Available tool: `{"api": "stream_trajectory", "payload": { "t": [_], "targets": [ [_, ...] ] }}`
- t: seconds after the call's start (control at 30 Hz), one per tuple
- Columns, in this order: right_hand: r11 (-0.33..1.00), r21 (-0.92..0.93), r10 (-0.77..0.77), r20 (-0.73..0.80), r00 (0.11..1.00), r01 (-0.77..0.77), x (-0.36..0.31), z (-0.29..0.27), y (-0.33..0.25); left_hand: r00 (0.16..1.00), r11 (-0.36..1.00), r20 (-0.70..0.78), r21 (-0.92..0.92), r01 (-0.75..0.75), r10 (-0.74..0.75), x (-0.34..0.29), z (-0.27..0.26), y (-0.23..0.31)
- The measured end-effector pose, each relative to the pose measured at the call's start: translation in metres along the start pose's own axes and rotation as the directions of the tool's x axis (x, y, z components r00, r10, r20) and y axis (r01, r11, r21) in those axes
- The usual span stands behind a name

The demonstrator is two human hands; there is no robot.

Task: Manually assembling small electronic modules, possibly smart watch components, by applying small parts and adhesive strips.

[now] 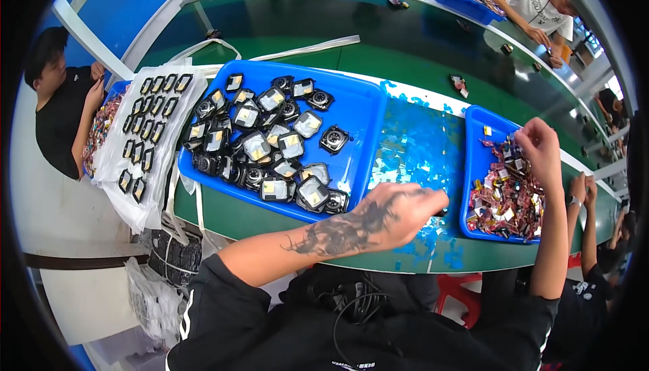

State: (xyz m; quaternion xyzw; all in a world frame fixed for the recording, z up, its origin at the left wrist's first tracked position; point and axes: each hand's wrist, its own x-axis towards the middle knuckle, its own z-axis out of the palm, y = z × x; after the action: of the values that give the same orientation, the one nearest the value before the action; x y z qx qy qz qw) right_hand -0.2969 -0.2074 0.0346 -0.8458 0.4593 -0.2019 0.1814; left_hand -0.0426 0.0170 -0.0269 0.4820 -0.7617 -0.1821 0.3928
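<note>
My left hand (pixel 410 212), its forearm tattooed, is closed over the blue-flecked strip between two blue trays. A dark edge of a small black part (pixel 441 213) pokes out at its fingertips; the rest is hidden. My right hand (pixel 539 142) is raised over the far side of the right blue tray (pixel 466 198), fingertips pinched together. Whatever they hold, if anything, cannot be made out. Below it lies a heap of reddish flex-cable scraps (pixel 503 198) with white and yellow bits. Left of my left hand, the larger blue tray (pixel 368 114) contains many black square watch cases (pixel 291 145).
Blue film scraps (pixel 414 144) cover the bench between the trays. At left, watch cases (pixel 143 126) stand in rows on white sheeting (pixel 111 151). A green conveyor belt (pixel 419 53) runs beyond, carrying scattered parts. Co-workers sit left (pixel 61 114), across (pixel 537 9) and to my right.
</note>
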Motion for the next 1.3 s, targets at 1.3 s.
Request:
{"api": "stream_trajectory", "payload": {
  "t": [1.3],
  "targets": [
    [0.99,0.124,-0.044,-0.183,0.982,0.068,-0.018,0.0,0.026,0.865,0.591,0.235,-0.649,0.479,-0.443,0.004,-0.001,-0.004]
  ]
}}
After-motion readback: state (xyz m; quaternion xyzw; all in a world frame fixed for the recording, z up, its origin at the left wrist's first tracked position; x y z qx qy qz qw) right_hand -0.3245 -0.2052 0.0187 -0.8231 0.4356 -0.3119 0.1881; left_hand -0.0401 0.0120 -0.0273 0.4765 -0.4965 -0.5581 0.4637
